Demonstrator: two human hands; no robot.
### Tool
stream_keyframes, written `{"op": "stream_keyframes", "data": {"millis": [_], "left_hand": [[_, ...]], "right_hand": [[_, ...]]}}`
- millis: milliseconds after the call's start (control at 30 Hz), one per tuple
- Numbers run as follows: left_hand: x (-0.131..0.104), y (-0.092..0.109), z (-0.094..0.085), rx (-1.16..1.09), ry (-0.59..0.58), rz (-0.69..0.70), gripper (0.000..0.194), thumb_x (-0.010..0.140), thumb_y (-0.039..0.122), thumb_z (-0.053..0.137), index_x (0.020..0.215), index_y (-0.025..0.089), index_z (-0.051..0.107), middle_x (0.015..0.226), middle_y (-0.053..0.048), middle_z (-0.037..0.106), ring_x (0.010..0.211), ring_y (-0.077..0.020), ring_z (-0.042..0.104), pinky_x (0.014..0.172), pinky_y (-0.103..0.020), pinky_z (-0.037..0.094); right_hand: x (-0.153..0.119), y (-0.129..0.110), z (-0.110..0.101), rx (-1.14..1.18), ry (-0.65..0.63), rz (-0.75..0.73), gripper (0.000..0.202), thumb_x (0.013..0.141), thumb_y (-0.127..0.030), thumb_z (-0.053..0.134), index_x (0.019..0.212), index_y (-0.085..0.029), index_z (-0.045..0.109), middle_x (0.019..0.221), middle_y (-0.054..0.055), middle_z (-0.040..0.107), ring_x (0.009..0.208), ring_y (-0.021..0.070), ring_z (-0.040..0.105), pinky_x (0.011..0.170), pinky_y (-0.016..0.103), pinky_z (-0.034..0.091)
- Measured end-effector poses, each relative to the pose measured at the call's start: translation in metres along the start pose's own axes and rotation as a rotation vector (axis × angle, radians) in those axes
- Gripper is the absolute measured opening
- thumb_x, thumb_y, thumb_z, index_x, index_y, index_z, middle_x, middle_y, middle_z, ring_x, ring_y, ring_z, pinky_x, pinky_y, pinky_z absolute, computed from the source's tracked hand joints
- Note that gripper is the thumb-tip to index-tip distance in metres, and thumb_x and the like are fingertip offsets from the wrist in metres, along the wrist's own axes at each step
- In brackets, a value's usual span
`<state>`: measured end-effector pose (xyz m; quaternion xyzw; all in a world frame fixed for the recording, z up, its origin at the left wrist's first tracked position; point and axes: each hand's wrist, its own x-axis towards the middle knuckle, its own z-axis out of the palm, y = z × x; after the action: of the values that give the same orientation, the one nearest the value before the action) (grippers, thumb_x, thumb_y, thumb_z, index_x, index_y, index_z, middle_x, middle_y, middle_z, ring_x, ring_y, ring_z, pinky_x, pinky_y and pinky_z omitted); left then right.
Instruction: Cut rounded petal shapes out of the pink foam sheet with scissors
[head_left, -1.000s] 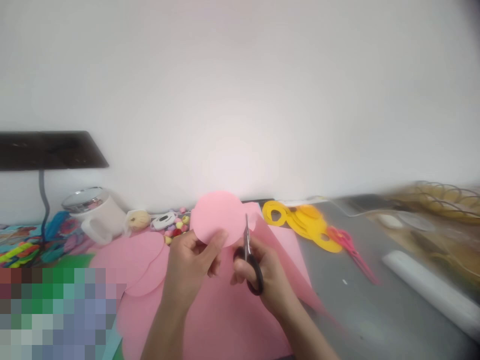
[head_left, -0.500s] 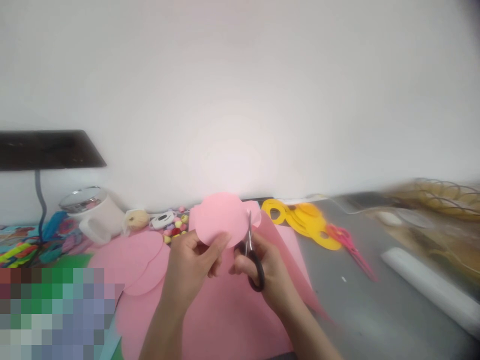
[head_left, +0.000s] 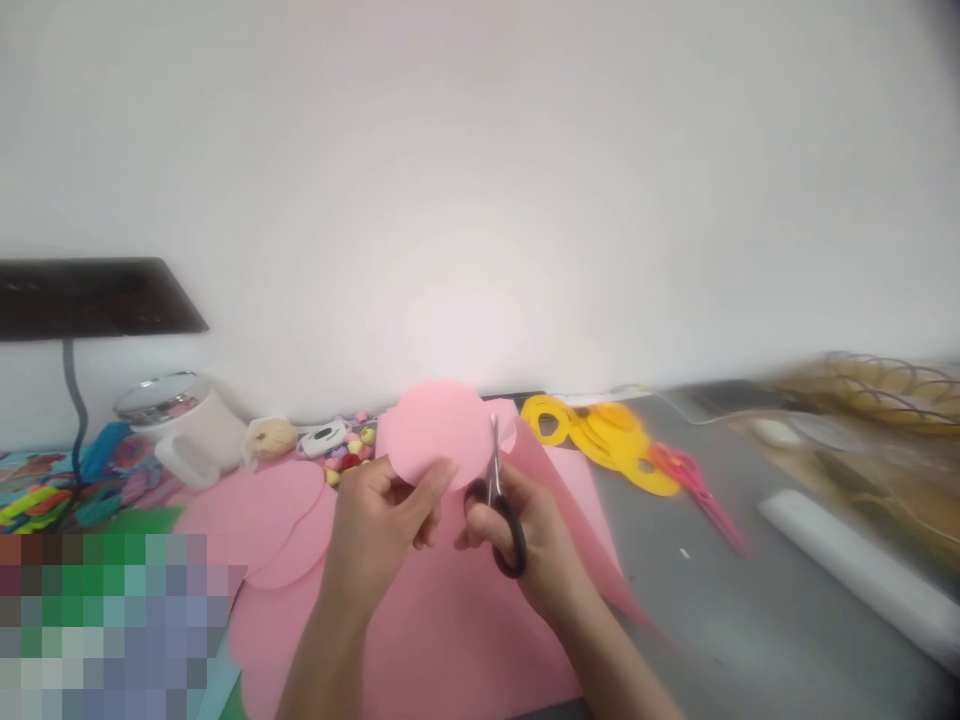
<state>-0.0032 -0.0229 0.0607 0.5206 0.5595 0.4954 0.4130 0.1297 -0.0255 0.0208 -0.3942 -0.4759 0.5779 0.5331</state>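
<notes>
Pinched between the thumb and fingers of my left hand (head_left: 394,500) is a round pink paper piece (head_left: 435,430), held up above the table. My right hand (head_left: 536,525) grips a pair of black-handled scissors (head_left: 509,535), blades pointing up. The blades lie against the circle's right edge, and a narrow pink offcut (head_left: 505,425) shows just beyond them. Below both hands spreads a large pink paper sheet (head_left: 457,630), its right side folded or curled. More pink paper rounds (head_left: 255,520) overlap to the left of my left forearm.
Yellow paper cutouts (head_left: 611,437) and pink scissors (head_left: 701,495) lie on the grey table (head_left: 720,620) at right, near a white roll (head_left: 855,570). A white mug (head_left: 202,435), a white koala-like item (head_left: 324,437) and small beads (head_left: 350,462) stand at back left.
Both hands, the paper round and the scissors keep nearly the same pose. The whole view has shifted very slightly; the blades still rest at the circle's right edge.
</notes>
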Motion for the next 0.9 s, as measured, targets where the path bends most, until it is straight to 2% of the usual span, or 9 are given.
{"op": "stream_keyframes", "data": {"millis": [233,600,900], "left_hand": [[0.0005,-0.0001,-0.0006,0.012,-0.004,-0.006,0.039,0.075,0.033,0.065,0.044,0.018,0.047,0.037,0.004,0.047,0.036,-0.0069,0.041,0.042,-0.021,0.037],[0.0021,-0.0002,-0.0027,-0.005,0.045,0.002,0.035,0.074,0.033,0.066,0.046,0.018,0.050,0.039,0.005,0.047,0.037,-0.0056,0.040,0.040,-0.019,0.035],[0.0022,-0.0014,-0.0027,-0.013,0.041,0.012,0.036,0.074,0.033,0.066,0.046,0.018,0.049,0.039,0.005,0.046,0.037,-0.0059,0.040,0.041,-0.019,0.035]], "right_hand": [[-0.0018,-0.0022,0.0018,-0.019,0.015,0.024,0.017,0.067,-0.028,0.067,0.070,-0.019,0.052,0.056,-0.006,0.053,0.052,0.0122,0.056,0.054,0.028,0.053],[-0.0008,-0.0064,0.0066,-0.043,0.020,0.054,0.011,0.065,-0.025,0.060,0.070,-0.019,0.052,0.051,-0.008,0.047,0.048,0.0097,0.049,0.051,0.028,0.053],[-0.0026,-0.0038,0.0062,-0.040,0.013,0.048,0.009,0.067,-0.023,0.059,0.064,-0.020,0.051,0.051,-0.006,0.049,0.049,0.0115,0.052,0.052,0.029,0.055]]}}
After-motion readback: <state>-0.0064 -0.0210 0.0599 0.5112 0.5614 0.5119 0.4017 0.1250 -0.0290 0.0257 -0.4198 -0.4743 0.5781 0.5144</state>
